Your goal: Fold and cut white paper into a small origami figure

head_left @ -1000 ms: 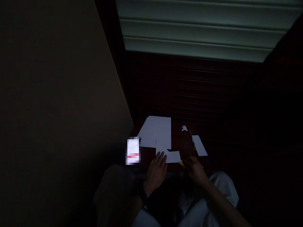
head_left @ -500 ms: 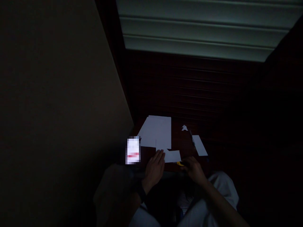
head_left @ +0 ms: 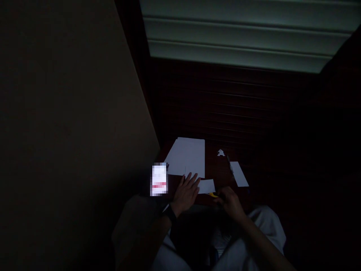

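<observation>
The scene is very dark. My left hand (head_left: 186, 192) lies flat with fingers spread on a small white paper piece (head_left: 206, 186) on a dark wooden table (head_left: 214, 171). A dark watch sits on that wrist. My right hand (head_left: 229, 202) is closed around a small yellow tool (head_left: 212, 194) whose tip points at the lower edge of the paper piece. A larger white sheet (head_left: 187, 156) lies just beyond my left fingers.
A lit phone screen (head_left: 159, 179) lies at the table's left edge. A white paper strip (head_left: 239, 174) with a dark pen (head_left: 229, 164) beside it lies to the right, and a tiny paper scrap (head_left: 220, 152) farther back. A wall stands left; blinds hang beyond.
My left hand has slid slightly up and left, spreading its fingers over the papers' corner. My right hand stays at the yellow tool.
</observation>
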Demonstrator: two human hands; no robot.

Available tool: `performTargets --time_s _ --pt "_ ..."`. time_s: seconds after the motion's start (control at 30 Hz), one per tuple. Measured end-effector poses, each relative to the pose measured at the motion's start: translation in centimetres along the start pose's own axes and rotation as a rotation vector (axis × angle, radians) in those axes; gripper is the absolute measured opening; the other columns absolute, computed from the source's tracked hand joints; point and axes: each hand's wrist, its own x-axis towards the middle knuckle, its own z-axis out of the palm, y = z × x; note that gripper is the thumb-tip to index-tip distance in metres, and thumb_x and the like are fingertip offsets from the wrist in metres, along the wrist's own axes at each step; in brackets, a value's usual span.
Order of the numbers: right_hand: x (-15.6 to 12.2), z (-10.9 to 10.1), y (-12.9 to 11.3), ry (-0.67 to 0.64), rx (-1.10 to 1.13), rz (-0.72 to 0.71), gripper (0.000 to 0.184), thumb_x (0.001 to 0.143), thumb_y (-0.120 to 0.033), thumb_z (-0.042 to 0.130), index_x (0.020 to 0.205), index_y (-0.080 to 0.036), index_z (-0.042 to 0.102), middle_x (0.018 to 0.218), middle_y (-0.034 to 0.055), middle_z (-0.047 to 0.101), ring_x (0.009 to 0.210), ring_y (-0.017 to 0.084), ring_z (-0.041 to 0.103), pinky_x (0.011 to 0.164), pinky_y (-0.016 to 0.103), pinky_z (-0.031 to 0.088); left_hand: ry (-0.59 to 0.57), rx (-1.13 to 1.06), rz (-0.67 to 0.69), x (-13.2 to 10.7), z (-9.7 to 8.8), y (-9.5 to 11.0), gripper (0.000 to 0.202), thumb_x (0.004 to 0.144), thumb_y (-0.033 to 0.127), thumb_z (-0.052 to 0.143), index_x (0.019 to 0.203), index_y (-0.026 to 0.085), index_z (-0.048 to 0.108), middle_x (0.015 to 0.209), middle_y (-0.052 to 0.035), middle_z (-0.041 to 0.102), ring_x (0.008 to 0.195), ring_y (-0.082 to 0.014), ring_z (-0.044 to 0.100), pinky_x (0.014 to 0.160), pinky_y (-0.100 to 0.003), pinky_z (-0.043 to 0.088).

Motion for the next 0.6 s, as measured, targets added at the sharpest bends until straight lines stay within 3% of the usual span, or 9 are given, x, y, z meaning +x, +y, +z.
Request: performTargets --time_s 0.2,0.37,0.6 --pt "-0.4 -0.8 -0.2 -0.022 -0.072 0.002 0.033 0.075 -0.026 0.068 0.105 -0.023 0.057 0.101 0.0071 0.060 0.094 0.026 0.054 0.083 0.039 0.043 -0.005 0.001 -0.002 0.0 -0.4 0.0 0.046 0.094 0.037 0.029 0.139 0.027 0.031 0.148 0.0003 0.025 0.138 -0.0229 0.011 0.112 -0.049 0.012" --pt "-0.9 -1.8 0.5 -0.053 -0.164 0.027 0.029 0.078 -0.024 0.063 0.106 -0.023 0.060 0.103 0.0083 0.059 0.095 0.027 0.053 0.083 0.040 0.043 -0.004 -0.008 0.007 0.1 -0.5 0.0 0.046 0.094 0.037 0.030 0.139 0.027 0.031 0.148 -0.0003 0.026 0.138 -0.0230 0.013 0.112 -0.048 0.013" --pt "-0.1 -1.7 0.5 -0.073 -0.149 -0.003 0.028 0.078 -0.023 0.063 0.105 -0.024 0.062 0.102 0.0082 0.059 0.094 0.026 0.052 0.082 0.039 0.043 0.015 -0.007 0.007 0.1 -0.5 0.1 0.045 0.094 0.036 0.032 0.138 0.027 0.034 0.148 0.0000 0.028 0.138 -0.0224 0.015 0.112 -0.047 0.015"
